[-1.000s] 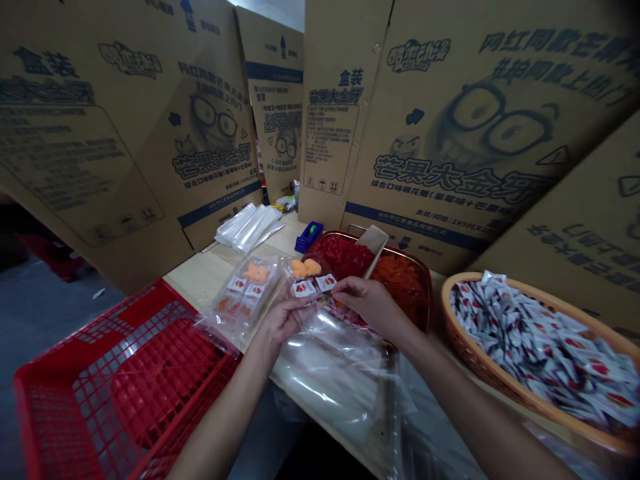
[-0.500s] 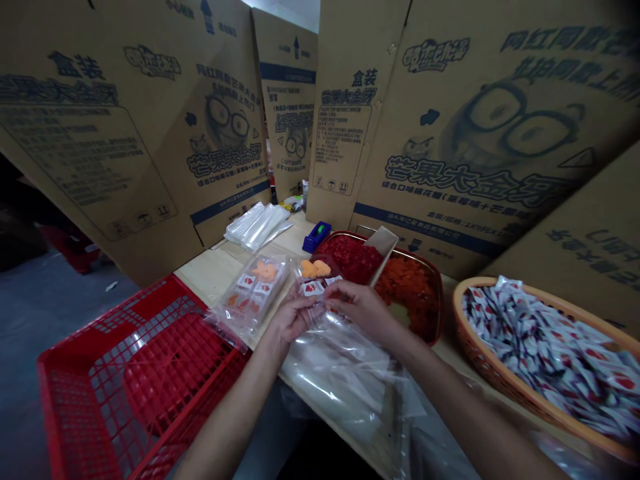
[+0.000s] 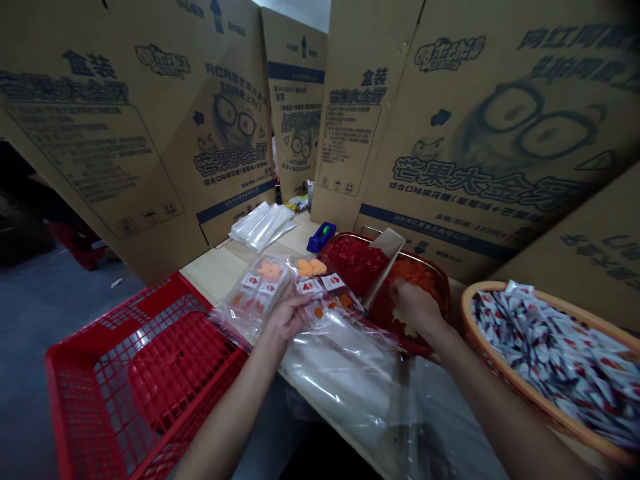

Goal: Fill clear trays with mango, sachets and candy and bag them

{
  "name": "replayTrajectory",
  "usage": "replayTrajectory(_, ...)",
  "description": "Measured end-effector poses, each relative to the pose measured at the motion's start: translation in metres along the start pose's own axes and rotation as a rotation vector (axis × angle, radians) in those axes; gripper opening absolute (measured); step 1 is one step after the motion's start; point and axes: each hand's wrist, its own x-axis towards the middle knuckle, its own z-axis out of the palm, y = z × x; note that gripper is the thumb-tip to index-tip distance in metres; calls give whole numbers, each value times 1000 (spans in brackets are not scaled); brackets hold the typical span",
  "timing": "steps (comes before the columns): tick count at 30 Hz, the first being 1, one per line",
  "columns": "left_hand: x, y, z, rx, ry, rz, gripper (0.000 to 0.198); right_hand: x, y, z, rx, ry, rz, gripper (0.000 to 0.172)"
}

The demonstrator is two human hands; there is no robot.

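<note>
My left hand (image 3: 289, 316) pinches the near left side of a clear plastic bag (image 3: 345, 303). Inside that bag lie orange pieces at the top, white sachets with red prints across the middle, and smaller orange-red pieces below. My right hand (image 3: 417, 305) is down at a red-rimmed tray (image 3: 447, 283) of orange pieces; motion blurs its fingers, so their grip is unclear. Left of the bag lies another filled clear bag (image 3: 255, 293) with similar contents. Flat clear bags (image 3: 340, 373) spread over the table's near edge below my hands.
A cardboard divider (image 3: 387, 263) parts red pieces (image 3: 353, 260) from the orange ones. An orange basket (image 3: 467, 313) of sachets stands right, a red crate (image 3: 65, 380) left. Behind are a blue tape dispenser (image 3: 321, 237), stacked clear bags (image 3: 263, 225) and tall cardboard boxes (image 3: 450, 133).
My right hand has left the bag and moved right to the orange pieces in the tray. My left hand stays on the bag, whose lower contents now show. The view has shifted slightly.
</note>
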Motion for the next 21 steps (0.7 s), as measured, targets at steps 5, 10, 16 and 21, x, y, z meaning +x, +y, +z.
replayTrajectory(5, 1, 2, -2, 38, -9, 30, 46, 7, 39, 34, 27, -214, -88, 26)
replayTrajectory(10, 5, 1, -3, 23, 19, 26, 49, 7, 44, 40, 53, -252, -121, 24)
replayTrajectory(16, 5, 0, -6, 4, 37, 16, 52, 5, 48, 43, 42, -235, -134, 16)
replayTrajectory(21, 5, 2, -7, 37, 22, 38, 55, 7, 55, 32, -14, -149, -43, 14)
